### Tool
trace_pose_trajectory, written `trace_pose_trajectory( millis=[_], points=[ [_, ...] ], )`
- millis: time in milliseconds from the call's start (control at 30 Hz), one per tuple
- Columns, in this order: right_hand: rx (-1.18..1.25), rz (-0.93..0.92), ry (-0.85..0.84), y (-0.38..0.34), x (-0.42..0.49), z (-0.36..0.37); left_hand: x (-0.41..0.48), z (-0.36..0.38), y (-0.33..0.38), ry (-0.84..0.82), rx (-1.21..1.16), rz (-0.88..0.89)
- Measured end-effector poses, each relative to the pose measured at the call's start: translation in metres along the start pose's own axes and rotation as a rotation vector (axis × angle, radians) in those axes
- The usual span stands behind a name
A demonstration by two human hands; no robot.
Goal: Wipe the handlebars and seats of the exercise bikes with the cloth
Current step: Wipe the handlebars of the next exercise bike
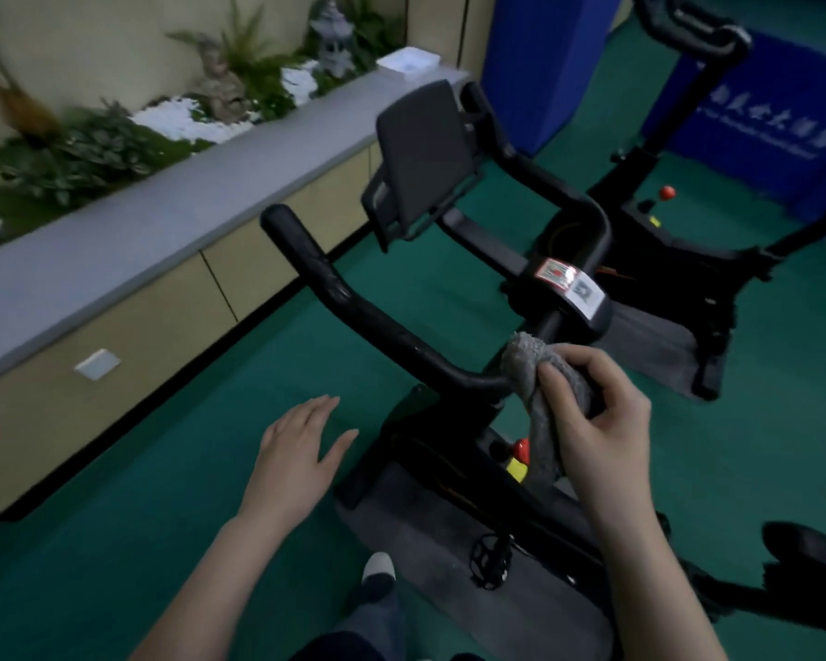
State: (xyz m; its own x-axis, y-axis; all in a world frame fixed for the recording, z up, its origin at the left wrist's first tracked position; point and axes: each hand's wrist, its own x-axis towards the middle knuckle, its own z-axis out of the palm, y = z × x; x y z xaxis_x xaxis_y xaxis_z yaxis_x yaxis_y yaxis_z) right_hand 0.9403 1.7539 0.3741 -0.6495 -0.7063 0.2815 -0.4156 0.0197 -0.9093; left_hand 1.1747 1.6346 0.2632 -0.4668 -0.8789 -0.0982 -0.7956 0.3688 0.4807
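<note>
A black exercise bike stands in front of me, its handlebar (354, 302) curving from upper left down to the centre post. My right hand (592, 412) grips a grey cloth (535, 374) wrapped round the near end of that bar, close to the stem; a tail of the cloth hangs down. My left hand (301, 446) hovers flat with straight fingers, left of the bike and below the bar, touching nothing. A dark console screen (425, 155) sits above the bar. The black seat (811, 560) shows at the lower right edge. A second bike (678, 221) stands behind.
A long grey-topped cabinet ledge (163, 221) with plants and white stones runs along the left. Green carpet (139, 517) covers the floor. Blue panels (745, 112) stand at the back right. Grey mats lie under both bikes. My shoe (377, 572) is beside the pedal (489, 560).
</note>
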Motion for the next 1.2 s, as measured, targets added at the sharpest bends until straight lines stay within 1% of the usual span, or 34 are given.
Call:
trace_pose_trajectory(
  millis=[200,333,500,700,800,900,967,1033,1100,1133,1200],
  points=[
    [-0.019,-0.129,-0.132,-0.019,0.043,0.054,0.036,-0.034,0.002,0.221,-0.152,-0.031],
    [-0.050,-0.226,-0.197,-0.025,0.062,0.089,0.063,-0.052,0.004,0.296,-0.295,-0.032],
    [-0.066,-0.347,-0.279,-0.041,0.083,0.129,0.086,-0.073,0.017,0.427,-0.588,-0.044],
    [-0.042,-0.590,-0.354,-0.071,0.122,0.177,0.104,-0.080,0.035,0.589,-0.996,-0.092],
    [-0.089,-0.687,-0.490,-0.088,0.143,0.202,0.107,-0.080,0.041,0.617,-1.101,-0.144],
    [-0.235,-0.765,-0.745,-0.102,0.163,0.224,0.109,-0.079,0.046,0.651,-1.172,-0.187],
    [-0.324,-0.737,-0.923,-0.109,0.177,0.234,0.109,-0.079,0.048,0.665,-1.198,-0.197],
    [-0.387,-0.653,-1.037,-0.112,0.190,0.239,0.109,-0.079,0.051,0.679,-1.222,-0.196],
    [-0.402,-0.543,-1.042,-0.108,0.198,0.241,0.109,-0.079,0.054,0.700,-1.246,-0.201],
    [-0.383,-0.478,-1.010,-0.102,0.197,0.240,0.110,-0.079,0.055,0.712,-1.253,-0.208],
    [-0.290,-0.385,-0.895,-0.090,0.189,0.234,0.111,-0.078,0.056,0.725,-1.260,-0.224]
  ],
)
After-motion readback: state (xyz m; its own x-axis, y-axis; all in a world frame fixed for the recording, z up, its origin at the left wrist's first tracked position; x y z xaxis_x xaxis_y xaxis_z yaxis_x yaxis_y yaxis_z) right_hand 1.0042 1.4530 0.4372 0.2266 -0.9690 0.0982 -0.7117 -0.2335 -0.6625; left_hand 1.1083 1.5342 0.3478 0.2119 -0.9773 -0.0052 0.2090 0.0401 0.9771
